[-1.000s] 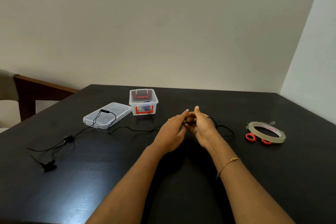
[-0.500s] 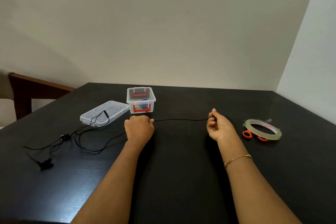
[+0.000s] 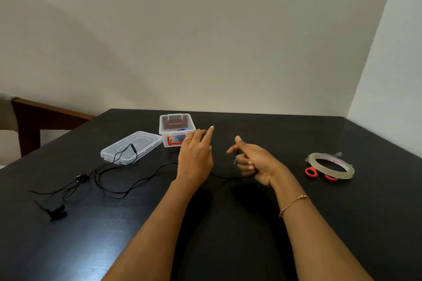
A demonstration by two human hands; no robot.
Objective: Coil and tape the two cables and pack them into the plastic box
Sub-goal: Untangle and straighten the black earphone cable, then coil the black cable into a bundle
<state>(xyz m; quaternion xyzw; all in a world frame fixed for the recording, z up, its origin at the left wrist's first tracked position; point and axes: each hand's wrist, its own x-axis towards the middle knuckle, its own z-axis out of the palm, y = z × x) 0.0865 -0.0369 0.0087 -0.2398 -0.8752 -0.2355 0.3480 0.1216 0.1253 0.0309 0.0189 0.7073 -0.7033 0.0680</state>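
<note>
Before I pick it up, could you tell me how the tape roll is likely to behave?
The tape roll looks like a thin, hollow ring, so it is probably light. It lies flat, partly over the scissors, so it seems unlikely to roll until tipped on edge. A loose end sticks out at its far side and may catch on fingers or the table.

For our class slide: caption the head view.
Both hands, left hand and right hand, coil a black cable near the open plastic box.
</note>
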